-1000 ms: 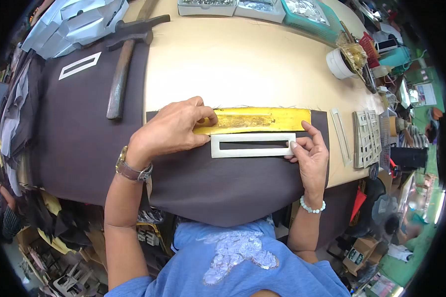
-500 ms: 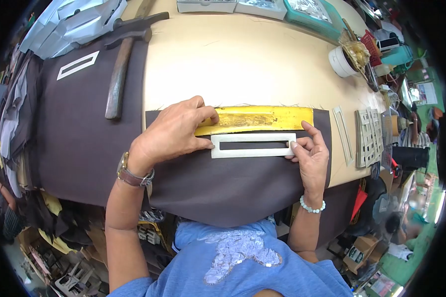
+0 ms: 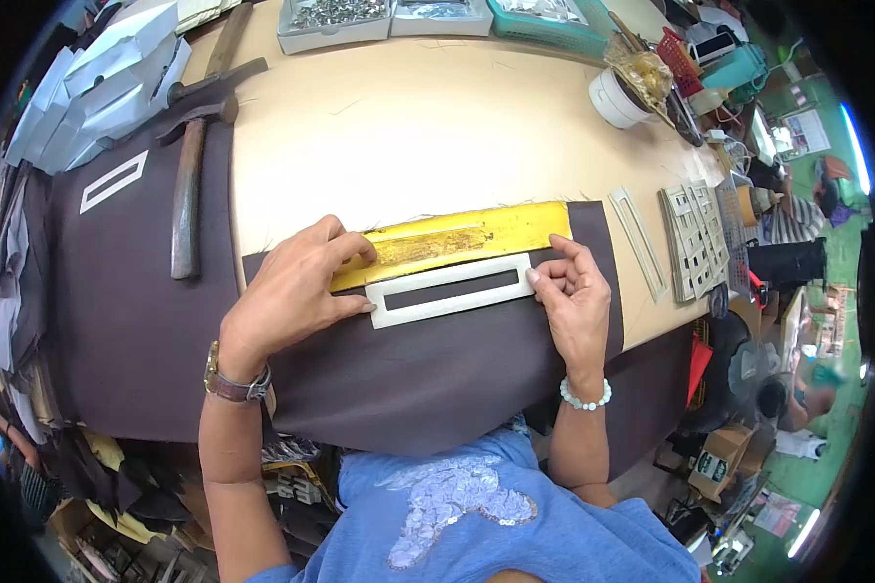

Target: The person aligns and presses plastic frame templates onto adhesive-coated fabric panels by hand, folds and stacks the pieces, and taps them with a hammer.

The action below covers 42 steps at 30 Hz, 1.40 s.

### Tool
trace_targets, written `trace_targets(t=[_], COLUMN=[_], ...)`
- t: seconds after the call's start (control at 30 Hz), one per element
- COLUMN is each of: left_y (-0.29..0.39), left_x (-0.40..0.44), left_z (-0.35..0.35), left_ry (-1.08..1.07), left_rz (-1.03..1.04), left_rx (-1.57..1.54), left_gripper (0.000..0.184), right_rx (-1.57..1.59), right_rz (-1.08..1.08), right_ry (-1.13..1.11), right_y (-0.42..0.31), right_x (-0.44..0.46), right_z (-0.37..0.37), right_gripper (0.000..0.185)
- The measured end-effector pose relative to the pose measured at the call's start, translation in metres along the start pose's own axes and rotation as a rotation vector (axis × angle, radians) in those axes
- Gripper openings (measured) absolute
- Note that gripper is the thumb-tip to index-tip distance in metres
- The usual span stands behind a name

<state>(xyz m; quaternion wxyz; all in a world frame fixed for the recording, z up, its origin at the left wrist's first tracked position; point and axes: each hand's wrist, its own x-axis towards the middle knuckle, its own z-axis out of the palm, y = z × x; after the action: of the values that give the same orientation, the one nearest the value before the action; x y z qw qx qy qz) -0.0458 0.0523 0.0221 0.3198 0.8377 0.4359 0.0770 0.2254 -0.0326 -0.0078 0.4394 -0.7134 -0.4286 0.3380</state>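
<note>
Left fingers [image 3: 360, 245], spread, touch yellow strip [image 3: 433, 243]; right fingers [image 3: 546, 288] pinch white rectangular frame [image 3: 452, 305] at its six o'clock, apparently aligning; next wants steadiness.

We've got a pale tan worktable [image 3: 379, 136] filling mid-view, strong glare on its top. Right side: we see a green surface [image 3: 851, 413], floor or wall unclear, and a bright strip light [image 3: 854, 146] upper right. Second bright strip [image 3: 804, 532] lower right. Cardboard box [image 3: 719, 462] below the table's right side. Far edges too dark for us to read.
</note>
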Motion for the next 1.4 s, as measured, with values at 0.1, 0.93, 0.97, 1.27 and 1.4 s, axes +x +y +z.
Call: trace_targets(t=[0.1, 0.93, 0.97, 1.27, 1.4], left_y=[-0.002, 0.002, 0.002, 0.014, 0.022], left_x=[0.000, -0.002, -0.003, -0.030, -0.050], left_z=[0.002, 0.001, 0.002, 0.046, 0.069], left_ry=[0.005, 0.015, 0.027, 0.288, 0.403], left_rz=[0.010, 0.031, 0.041, 0.274, 0.263], left_rx=[-0.008, -0.005, 0.008, 0.245, 0.381], left_gripper=[0.040, 0.036, 0.036, 0.013, 0.022], right_rx=[0.008, -0.242, -0.240, -0.744, -0.609], right_rz=[-0.016, -0.232, -0.228, -0.622, -0.486], right_ry=[0.007, 0.010, 0.010, 0.099, 0.016], right_y=[0.001, -0.001, -0.002, 0.003, 0.005], right_x=[0.000, 0.001, 0.001, -0.010, 0.004], right_z=[0.000, 0.004, 0.004, 0.009, -0.007], right_gripper=[0.043, 0.020, 0.020, 0.008, 0.009])
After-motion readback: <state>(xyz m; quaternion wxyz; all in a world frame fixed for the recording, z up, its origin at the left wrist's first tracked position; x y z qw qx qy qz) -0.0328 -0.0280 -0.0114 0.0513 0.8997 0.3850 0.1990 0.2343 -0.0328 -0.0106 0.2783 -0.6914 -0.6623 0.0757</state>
